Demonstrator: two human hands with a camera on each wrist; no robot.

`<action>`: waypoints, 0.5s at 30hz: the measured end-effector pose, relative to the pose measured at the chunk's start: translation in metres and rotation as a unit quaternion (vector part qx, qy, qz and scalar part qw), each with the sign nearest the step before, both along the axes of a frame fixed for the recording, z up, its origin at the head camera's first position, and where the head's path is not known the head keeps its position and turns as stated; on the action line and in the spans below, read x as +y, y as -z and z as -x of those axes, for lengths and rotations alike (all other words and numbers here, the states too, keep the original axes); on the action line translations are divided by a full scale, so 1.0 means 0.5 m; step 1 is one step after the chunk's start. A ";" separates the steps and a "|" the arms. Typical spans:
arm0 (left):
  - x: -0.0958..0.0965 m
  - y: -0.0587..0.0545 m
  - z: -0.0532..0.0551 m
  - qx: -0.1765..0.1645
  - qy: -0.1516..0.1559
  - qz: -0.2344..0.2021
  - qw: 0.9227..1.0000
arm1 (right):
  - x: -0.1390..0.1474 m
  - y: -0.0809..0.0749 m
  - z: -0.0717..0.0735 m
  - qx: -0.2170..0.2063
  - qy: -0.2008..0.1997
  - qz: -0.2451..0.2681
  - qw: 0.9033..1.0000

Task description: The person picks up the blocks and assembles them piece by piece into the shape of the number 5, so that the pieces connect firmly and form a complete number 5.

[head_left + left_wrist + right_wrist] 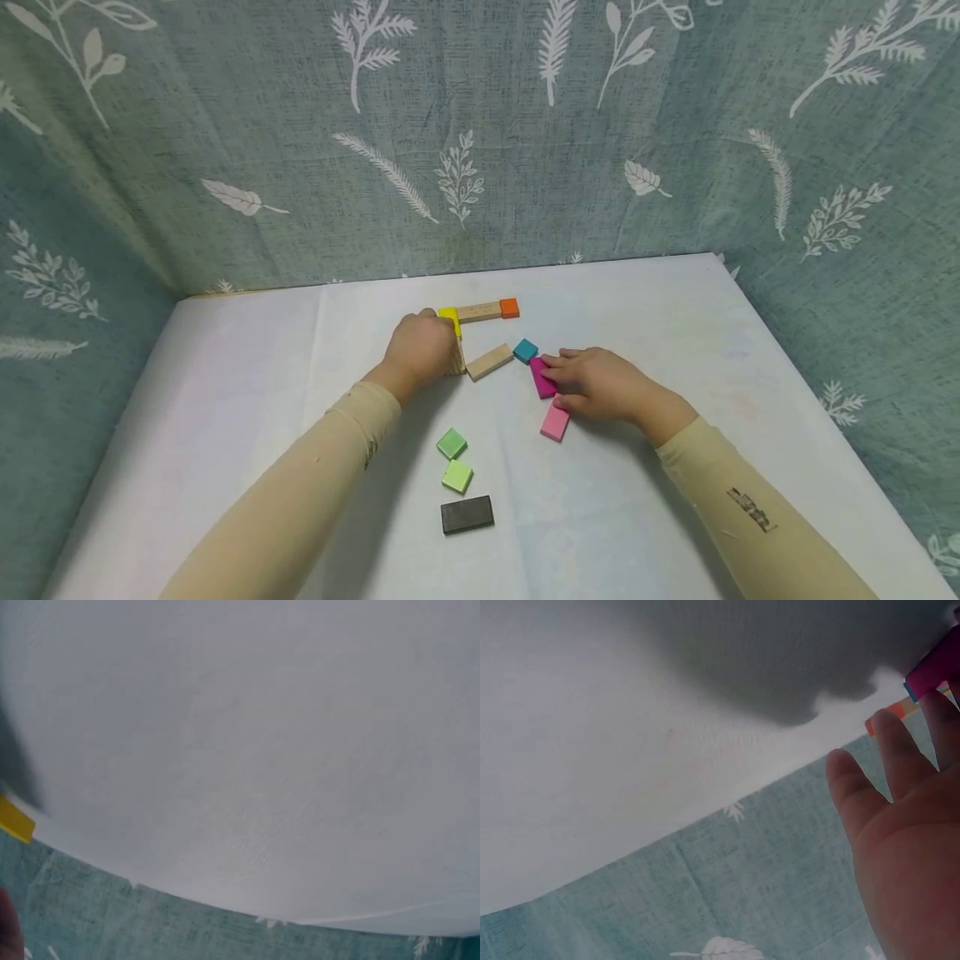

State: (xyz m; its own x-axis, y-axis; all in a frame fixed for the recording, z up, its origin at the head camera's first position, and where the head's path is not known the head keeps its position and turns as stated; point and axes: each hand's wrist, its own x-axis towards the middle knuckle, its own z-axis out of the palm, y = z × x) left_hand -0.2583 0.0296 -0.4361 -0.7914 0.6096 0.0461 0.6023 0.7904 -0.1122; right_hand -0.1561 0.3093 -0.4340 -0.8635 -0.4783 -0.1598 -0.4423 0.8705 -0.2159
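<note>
My left hand is curled at the left end of the block row and grips a plain wooden block; its fingertips are hidden. Just beyond its knuckles sits a yellow block, whose corner also enters the left wrist view. My right hand lies palm down with spread fingers, the forefingers touching a magenta block. Its thumb rests at the upper end of a pink block. In the right wrist view the magenta block shows beyond the extended fingers.
A wooden block and an orange block continue from the yellow one. Between the hands lie another wooden block and a blue block. Nearer are two green blocks and a black block on the white table.
</note>
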 end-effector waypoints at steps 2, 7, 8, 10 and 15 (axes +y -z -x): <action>-0.002 0.002 -0.007 0.039 0.029 0.013 0.999 | 0.000 0.000 0.001 -0.001 0.000 -0.005 1.000; -0.015 -0.017 -0.052 0.117 0.074 -0.080 0.987 | 0.003 0.004 0.003 0.007 -0.009 -0.011 1.000; -0.020 -0.023 -0.067 0.116 0.079 -0.116 0.983 | 0.004 0.005 0.003 0.009 -0.010 -0.010 1.000; -0.034 -0.032 -0.107 0.085 0.078 -0.200 0.973 | 0.007 0.006 0.002 0.011 -0.010 -0.009 1.000; -0.108 0.003 -0.225 -0.199 0.069 -0.447 0.869 | 0.010 0.009 0.002 0.005 -0.001 -0.001 1.000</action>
State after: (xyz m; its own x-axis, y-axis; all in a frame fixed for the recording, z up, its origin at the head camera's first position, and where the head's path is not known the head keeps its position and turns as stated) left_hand -0.1458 -0.0243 -0.4376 -0.7749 0.5612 0.2907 0.5494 0.3709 0.7487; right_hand -0.1572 0.3142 -0.4384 -0.8638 -0.4801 -0.1529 -0.4465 0.8700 -0.2093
